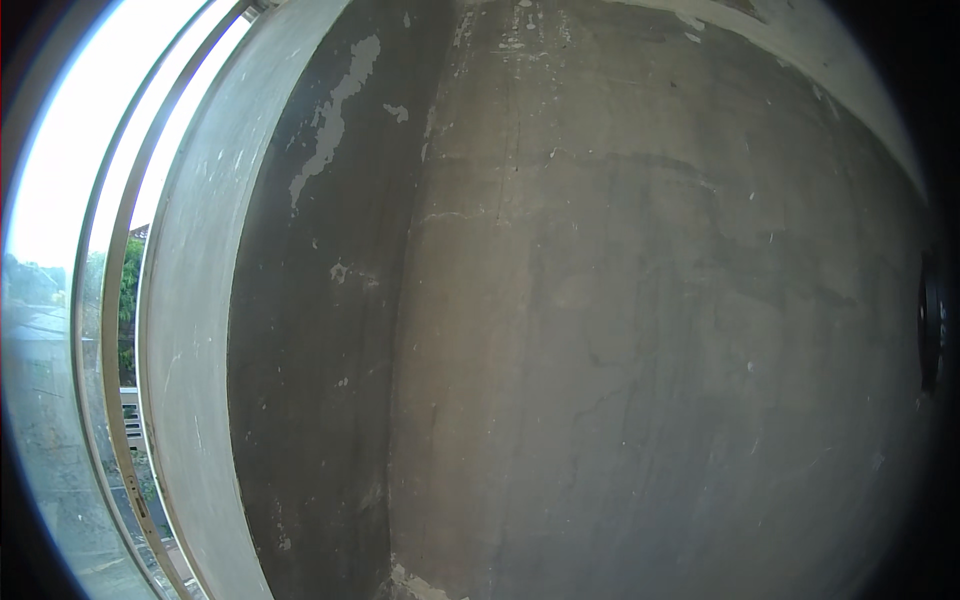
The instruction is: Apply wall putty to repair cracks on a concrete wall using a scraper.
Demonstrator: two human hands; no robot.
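Note:
Neither my left hand nor my right hand shows in the head view. A bare grey plastered wall (620,330) fills most of the picture, with hairline cracks, damp-looking stains and small pale chips. It meets a darker strip of wall (310,400) at an inside corner left of the middle. Paint has flaked off that strip in a long pale patch (335,120) near the top.
On the left is a window with a metal frame (122,300) and a light grey reveal (190,300). Greenery (130,300) and a building show outside. A pale band (840,90) borders the wall's upper right. A dark, rounded object (931,320) is at the right rim.

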